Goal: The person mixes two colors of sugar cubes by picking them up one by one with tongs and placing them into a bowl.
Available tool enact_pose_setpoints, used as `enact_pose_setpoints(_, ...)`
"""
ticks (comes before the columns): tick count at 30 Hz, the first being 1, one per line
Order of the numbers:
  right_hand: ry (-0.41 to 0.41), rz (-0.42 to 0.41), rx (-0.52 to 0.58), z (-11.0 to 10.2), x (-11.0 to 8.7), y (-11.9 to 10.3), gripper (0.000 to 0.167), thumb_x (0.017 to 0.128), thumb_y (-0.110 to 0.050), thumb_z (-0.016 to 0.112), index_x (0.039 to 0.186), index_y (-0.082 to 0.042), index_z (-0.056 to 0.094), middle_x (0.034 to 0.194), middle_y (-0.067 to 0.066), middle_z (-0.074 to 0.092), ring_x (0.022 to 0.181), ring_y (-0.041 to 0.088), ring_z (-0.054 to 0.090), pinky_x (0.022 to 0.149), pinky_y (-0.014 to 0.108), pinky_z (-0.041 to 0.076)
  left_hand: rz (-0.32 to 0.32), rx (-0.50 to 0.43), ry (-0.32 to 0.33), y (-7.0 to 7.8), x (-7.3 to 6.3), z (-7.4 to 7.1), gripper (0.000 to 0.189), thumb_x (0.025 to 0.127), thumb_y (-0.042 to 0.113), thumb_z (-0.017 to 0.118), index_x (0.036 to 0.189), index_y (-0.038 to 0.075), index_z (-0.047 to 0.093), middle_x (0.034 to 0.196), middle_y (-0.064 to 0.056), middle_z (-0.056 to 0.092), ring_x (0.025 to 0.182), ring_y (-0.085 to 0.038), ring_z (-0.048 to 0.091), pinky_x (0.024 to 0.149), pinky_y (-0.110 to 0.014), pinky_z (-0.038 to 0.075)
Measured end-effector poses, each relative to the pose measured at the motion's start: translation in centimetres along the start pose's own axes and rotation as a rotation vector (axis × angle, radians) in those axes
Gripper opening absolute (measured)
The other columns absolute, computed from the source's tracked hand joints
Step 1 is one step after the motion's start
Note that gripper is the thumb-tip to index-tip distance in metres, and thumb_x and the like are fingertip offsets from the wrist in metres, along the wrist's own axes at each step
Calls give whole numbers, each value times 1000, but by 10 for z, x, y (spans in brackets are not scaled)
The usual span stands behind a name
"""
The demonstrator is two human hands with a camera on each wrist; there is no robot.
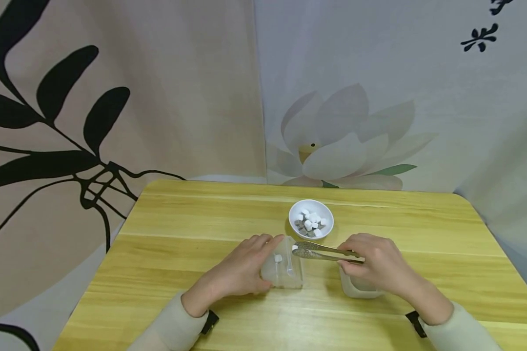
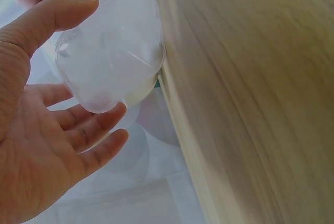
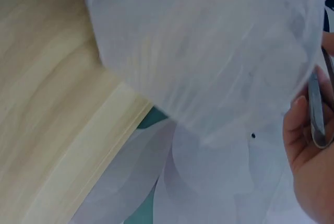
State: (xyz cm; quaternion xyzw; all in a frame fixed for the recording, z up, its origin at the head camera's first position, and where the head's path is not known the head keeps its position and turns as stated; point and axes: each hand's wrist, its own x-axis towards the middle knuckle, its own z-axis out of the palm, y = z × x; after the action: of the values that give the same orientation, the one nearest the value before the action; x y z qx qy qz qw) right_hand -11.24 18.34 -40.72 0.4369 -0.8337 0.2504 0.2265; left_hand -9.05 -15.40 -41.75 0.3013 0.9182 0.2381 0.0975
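Observation:
On the left, my left hand [image 1: 248, 265] holds the side of a clear plastic box [image 1: 283, 280], fingers at its far edge and thumb at the near one. A small white piece [image 1: 278, 258] shows within the box. My right hand [image 1: 379, 261] pinches metal tongs [image 1: 327, 248] whose tips reach over the right part of the box. Another white piece [image 1: 294, 247] is at the tong tips. Behind them stands a white bowl [image 1: 330, 214] with several white pieces [image 1: 314, 219] and grey stone-like bits [image 1: 303, 232].
Below my right hand a second translucent box [image 1: 360, 292] stands on the wooden table [image 1: 193, 209], partly hidden by the hand. It looms large as a plastic box [image 3: 209, 51] in the right wrist view. A printed curtain [image 1: 202, 97] hangs behind the table's far edge.

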Motion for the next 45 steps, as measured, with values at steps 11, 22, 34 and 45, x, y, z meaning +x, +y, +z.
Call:
enact_pose_setpoints(11, 74, 93, -73, -15, 2, 23, 25, 93, -34, 68, 93, -11, 78, 86, -4, 75, 66, 9, 64, 53, 20, 48, -12, -3, -4, 1, -1, 0, 111, 73, 22, 92, 165, 12, 30, 149, -7, 50, 137, -27, 48, 117, -50, 38)
enact_pose_setpoints(22, 61, 152, -126, -16, -4, 32, 19, 77, -18, 79, 94, -11, 78, 86, -4, 74, 65, 9, 63, 51, 23, 48, -9, -5, -5, 1, 0, 1, 109, 74, 22, 91, 164, 12, 30, 148, -6, 51, 135, -26, 48, 116, -49, 39)
enact_pose_setpoints(34, 42, 120, -93, -18, -4, 28, 21, 80, -24, 80, 96, -10, 78, 90, -3, 76, 68, 12, 68, 56, 23, 52, -1, -15, -1, 1, 0, 0, 109, 74, 21, 91, 164, 11, 31, 147, -8, 50, 135, -28, 48, 115, -51, 39)
enact_pose_setpoints(45, 29, 17, -24, -14, -2, 18, 46, 101, -53, 60, 97, -11, 78, 88, -5, 75, 70, 10, 68, 59, 23, 54, -2, -5, -1, 1, 0, -1, 109, 74, 21, 91, 164, 12, 30, 147, -7, 51, 133, -27, 49, 115, -49, 40)
